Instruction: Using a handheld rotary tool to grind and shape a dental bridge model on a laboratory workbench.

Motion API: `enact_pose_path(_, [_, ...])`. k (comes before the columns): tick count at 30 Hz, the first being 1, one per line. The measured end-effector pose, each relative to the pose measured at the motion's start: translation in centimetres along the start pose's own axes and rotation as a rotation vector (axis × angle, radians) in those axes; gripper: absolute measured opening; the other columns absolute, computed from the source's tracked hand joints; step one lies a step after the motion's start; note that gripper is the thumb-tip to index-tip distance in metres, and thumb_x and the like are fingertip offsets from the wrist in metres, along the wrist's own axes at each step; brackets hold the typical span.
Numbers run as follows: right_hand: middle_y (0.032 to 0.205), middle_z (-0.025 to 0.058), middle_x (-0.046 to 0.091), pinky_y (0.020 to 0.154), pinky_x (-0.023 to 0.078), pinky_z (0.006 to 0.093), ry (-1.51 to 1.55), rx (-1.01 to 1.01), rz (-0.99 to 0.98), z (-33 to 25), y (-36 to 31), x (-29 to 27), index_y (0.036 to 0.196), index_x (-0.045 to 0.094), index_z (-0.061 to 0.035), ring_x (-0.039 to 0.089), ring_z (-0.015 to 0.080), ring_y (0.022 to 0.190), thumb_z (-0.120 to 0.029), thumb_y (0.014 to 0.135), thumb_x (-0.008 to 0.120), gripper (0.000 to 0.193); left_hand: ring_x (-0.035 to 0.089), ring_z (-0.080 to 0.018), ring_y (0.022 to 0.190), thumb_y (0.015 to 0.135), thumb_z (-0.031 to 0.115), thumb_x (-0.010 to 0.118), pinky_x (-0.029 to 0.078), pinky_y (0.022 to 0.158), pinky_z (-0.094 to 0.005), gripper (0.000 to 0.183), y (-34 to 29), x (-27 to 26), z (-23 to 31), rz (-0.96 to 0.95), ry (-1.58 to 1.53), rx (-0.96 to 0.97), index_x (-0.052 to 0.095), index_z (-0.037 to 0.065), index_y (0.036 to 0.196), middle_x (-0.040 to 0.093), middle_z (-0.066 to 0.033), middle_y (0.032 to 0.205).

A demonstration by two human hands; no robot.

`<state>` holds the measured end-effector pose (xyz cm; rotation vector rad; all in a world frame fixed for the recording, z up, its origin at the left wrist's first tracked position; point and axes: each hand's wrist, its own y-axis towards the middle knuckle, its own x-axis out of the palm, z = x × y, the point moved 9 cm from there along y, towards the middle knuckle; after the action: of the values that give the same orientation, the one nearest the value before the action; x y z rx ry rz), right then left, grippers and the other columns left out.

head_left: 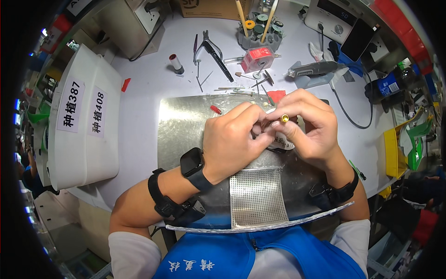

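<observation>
Over the metal tray, my two hands meet with their fingertips close together. My left hand is closed, and its fingers hide whatever is pinched between them. My right hand grips a small gold-coloured round-ended piece between thumb and index finger; the rest of that piece is hidden. Just under the fingers shows part of a round object with a white printed label. The shiny metal tray lies below, with a perforated metal sheet at its near edge.
A white bin stands at left. Behind the tray lie burs, pliers, a black pen and a red box. A rotary handpiece, its cord, a bottle and a yellow bin are at right.
</observation>
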<state>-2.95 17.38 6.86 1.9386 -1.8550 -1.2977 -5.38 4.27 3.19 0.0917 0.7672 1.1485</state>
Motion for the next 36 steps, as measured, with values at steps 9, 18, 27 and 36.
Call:
enact_pose_path(9, [0.080, 0.0084, 0.064, 0.063, 0.046, 0.0279, 0.050, 0.143, -0.036, 0.8, 0.0, 0.4, 0.081, 0.068, -0.0018, 0.058, 0.0174, 0.071, -0.005, 0.078, 0.079, 0.012, 0.059, -0.0176, 0.059, 0.074, 0.005, 0.079, 0.048, 0.056, -0.0286, 0.019, 0.0, -0.2, 0.2, 0.037, -0.008, 0.039, 0.066, 0.002, 0.087, 0.059, -0.0071, 0.073])
enact_pose_path(18, [0.081, 0.0094, 0.064, 0.065, 0.048, 0.0296, 0.040, 0.169, -0.036, 0.4, 0.3, 0.5, 0.082, 0.069, -0.0016, 0.060, 0.0197, 0.073, -0.003, 0.078, 0.078, 0.010, 0.059, -0.0171, 0.059, 0.072, 0.004, 0.079, 0.047, 0.055, -0.0290, 0.020, 0.0, -0.1, 0.0, 0.018, 0.038, 0.043, 0.065, 0.001, 0.086, 0.059, -0.0074, 0.073])
enact_pose_path(27, [0.081, 0.0091, 0.062, 0.061, 0.049, 0.0274, 0.018, 0.188, -0.053, 0.1, 0.4, 0.6, 0.086, 0.069, -0.0003, 0.060, 0.0184, 0.070, 0.001, 0.078, 0.075, 0.010, 0.059, -0.0170, 0.060, 0.071, 0.002, 0.078, 0.047, 0.056, -0.0282, 0.021, 0.0, -0.2, 0.0, 0.019, 0.003, 0.017, 0.066, 0.002, 0.088, 0.059, -0.0069, 0.073])
enact_pose_path(36, [0.081, 0.0071, 0.065, 0.064, 0.050, 0.0293, 0.011, 0.213, -0.042, 0.6, 0.2, 0.5, 0.091, 0.073, -0.0011, 0.061, 0.0186, 0.070, 0.001, 0.077, 0.075, 0.015, 0.063, -0.0180, 0.057, 0.075, 0.011, 0.080, 0.050, 0.053, -0.0310, 0.018, 0.1, -0.4, 0.3, 0.029, 0.090, 0.026, 0.064, 0.007, 0.083, 0.060, -0.0027, 0.070])
